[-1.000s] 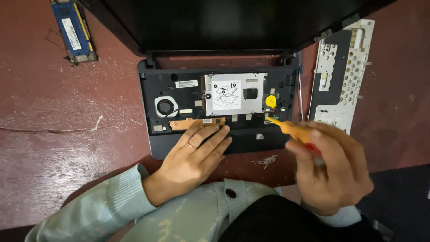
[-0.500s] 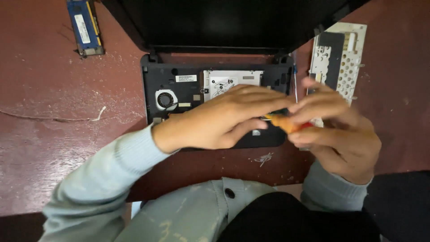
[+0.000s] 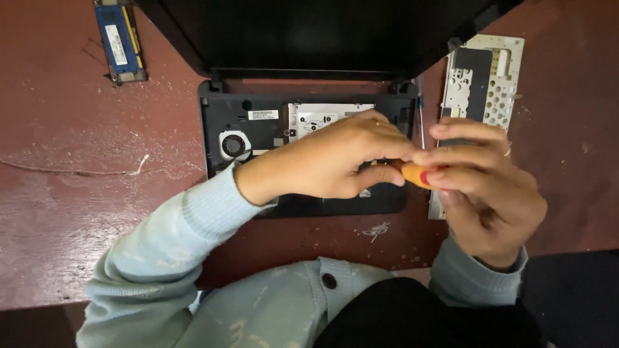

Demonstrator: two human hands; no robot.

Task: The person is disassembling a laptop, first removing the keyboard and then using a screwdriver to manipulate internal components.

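On the dark red bench [image 3: 77, 212], a small opened laptop [image 3: 258, 122] lies with its keyboard removed, its black lid tilted back past the far edge of view. The bench's near edge runs just in front of the person's chest, and the laptop's front edge sits close behind it, leaving only a narrow strip. To the left of the laptop the bench is open, crossed only by a thin pale wire [image 3: 138, 169]; to the right, a white plate [image 3: 487, 80] lies just beside the chassis, so room there is tight.

Both hands meet over the right front part of the laptop. The right hand [image 3: 487, 187] has its fingers closed around the orange handle of a screwdriver [image 3: 416, 174], which shows only as a short stub between the two hands; a red patch marks it. The left hand [image 3: 335, 161] reaches across from the left, its fingers curled shut, the thumb and forefinger pinching at the front end of the screwdriver, so the tip is hidden and I cannot tell what it touches.

Counted: one laptop, one screwdriver, one white plate, one blue memory stick [image 3: 119, 42] at far left, one round fan [image 3: 233, 143] in the chassis, one wire.
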